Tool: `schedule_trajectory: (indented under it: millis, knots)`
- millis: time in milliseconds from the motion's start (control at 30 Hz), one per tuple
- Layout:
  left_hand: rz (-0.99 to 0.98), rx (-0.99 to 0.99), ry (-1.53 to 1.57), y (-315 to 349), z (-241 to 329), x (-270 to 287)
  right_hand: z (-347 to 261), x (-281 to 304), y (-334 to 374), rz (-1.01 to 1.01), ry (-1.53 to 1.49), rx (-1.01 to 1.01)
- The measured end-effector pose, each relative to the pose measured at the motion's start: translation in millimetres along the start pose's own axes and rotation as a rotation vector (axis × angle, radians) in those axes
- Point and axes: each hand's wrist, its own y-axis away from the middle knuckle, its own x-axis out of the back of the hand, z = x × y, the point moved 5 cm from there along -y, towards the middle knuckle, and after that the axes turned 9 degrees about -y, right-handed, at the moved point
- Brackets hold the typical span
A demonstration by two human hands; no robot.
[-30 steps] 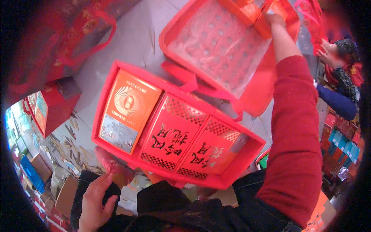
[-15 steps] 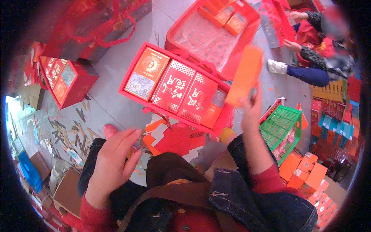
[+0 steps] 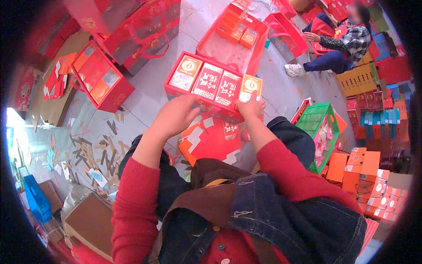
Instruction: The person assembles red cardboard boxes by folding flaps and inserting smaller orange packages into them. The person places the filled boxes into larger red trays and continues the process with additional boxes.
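Many scraps (image 3: 104, 157) litter the floor (image 3: 148, 90) left of the red box (image 3: 215, 108).

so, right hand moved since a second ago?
Yes, toward the body. Judged against the red tray, the right hand was reaching into its far end; now it's nearer than the tray, touching an orange box.

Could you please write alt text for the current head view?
The right hand touches an orange carton, rightmost of four in a red gift box; the left hand is at the box's near side. A green crate stands at right.
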Motion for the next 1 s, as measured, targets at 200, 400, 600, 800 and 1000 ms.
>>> schedule_trajectory:
  millis: [200, 400, 600, 800, 1000]
  knots:
    - [0.050, 0.056, -0.036, 11, -1, 7, 10, -15, -12, -0.108, -0.073, 0.015]
    - [0.064, 0.074, -0.040, 5, 1, 7, 15, -26, -13, 0.064, -0.195, 0.054]
    - [-0.060, 0.053, -0.060, -6, -3, -15, 28, -42, -78, -0.027, -0.091, 0.089]
    - [0.007, 0.010, -0.039, -23, -5, -27, 13, -39, -39, 0.079, -0.152, 0.096]
    - [-0.050, 0.035, -0.032, -34, 0, -40, 16, -23, -68, 0.019, -0.237, 0.049]
